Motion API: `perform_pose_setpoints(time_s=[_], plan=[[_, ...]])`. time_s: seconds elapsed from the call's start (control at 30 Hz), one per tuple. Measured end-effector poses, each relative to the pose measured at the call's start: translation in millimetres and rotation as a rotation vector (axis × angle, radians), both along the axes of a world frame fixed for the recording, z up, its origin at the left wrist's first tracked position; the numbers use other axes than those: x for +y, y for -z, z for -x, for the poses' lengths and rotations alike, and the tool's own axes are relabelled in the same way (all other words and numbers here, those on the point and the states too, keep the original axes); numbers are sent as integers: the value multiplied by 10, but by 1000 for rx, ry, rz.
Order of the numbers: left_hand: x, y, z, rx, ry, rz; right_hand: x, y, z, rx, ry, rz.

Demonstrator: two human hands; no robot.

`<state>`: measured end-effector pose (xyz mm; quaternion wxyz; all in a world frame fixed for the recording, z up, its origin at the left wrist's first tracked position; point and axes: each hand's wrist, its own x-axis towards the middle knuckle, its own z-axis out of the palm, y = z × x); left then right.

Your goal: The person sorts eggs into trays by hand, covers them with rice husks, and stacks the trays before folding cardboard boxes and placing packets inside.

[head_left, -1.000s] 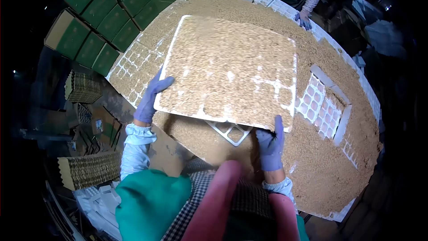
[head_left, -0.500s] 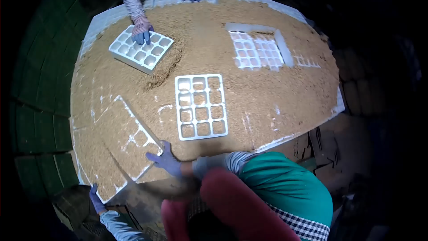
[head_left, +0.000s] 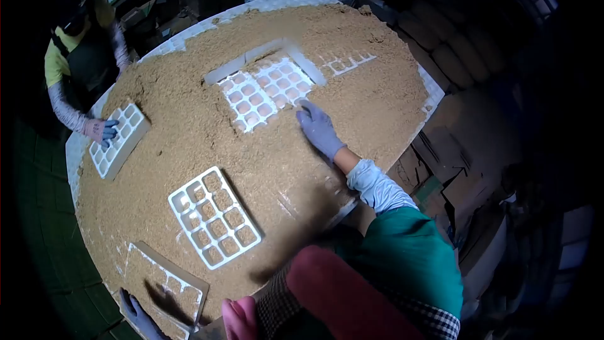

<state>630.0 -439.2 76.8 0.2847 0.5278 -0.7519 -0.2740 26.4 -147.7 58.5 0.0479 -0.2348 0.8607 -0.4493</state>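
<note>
My right hand, in a purple glove, is over the brown loose material beside the near edge of two sunken white cell trays; its fingers are slightly bent and nothing shows in them. My left hand, gloved alike, lies at the lower-left table edge with fingers extended, beside a mostly buried tray. Between my hands, nearer the front edge, a white twelve-cell tray lies on the material, some cells partly filled.
Across the table at the left, a co-worker has a gloved hand on another white tray. A white tray edge shows in the material at the right. Flattened cardboard lies beyond the right edge.
My right hand has left the corner of the buried tray and moved over to the sunken trays. My view has turned to the right. The co-worker's tray is now closer to the table's edge.
</note>
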Motion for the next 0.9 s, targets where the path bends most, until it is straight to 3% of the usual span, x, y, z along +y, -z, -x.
perform_pose_setpoints(time_s=[0.13, 0.2, 0.23, 0.3, 0.37, 0.43, 0.47, 0.5, 0.57, 0.6, 0.67, 0.7, 0.73, 0.77, 0.8, 0.87, 0.9], plan=[[597, -346, 2376, 139, 330, -235, 608, 567, 1682, 166, 252, 8], [794, -164, 3311, 158, 501, -354, 862, 1183, 2746, 42, 310, 396], [904, -78, 3768, 174, 593, -431, 1006, 1320, 3116, 34, 305, 400], [1093, 173, 4693, 100, 729, -476, 1327, 1576, 3646, 292, 271, 166], [1358, 274, 5646, 82, 827, -484, 1532, 1621, 4013, 277, 344, 43], [1435, 760, 6430, 96, 881, -403, 1694, 1483, 4286, -50, 363, -134], [1515, 884, 6797, 69, 875, -299, 1833, 1607, 4432, 293, 163, -316], [1581, 1029, 7120, 43, 868, -198, 1843, 1556, 4463, 284, 156, -319], [1468, 1611, 7619, -195, 1034, 540, 1764, 1276, 4443, -408, 429, 321], [1527, 1634, 7792, -260, 1007, 451, 1817, 1483, 4597, -417, 421, 322], [1737, 1697, 8071, -321, 946, 288, 1938, 2047, 5045, -41, 246, -313], [1794, 1992, 8129, -342, 848, 408, 1838, 1874, 4934, -42, 236, -314], [1845, 2116, 8118, -343, 781, 505, 1679, 1445, 4607, -150, 366, -78], [1886, 2178, 8119, -345, 711, 601, 1587, 1171, 4398, -259, 491, 161], [1959, 2014, 8177, -348, 697, 600, 1569, 1137, 4411, -259, 477, 160], [2205, 1330, 8220, 666, 374, -1006, 1588, 1169, 4436, -224, 583, 137], [2259, 1119, 8201, 664, 364, -1004, 1681, 1219, 4473, -230, 576, 134]])
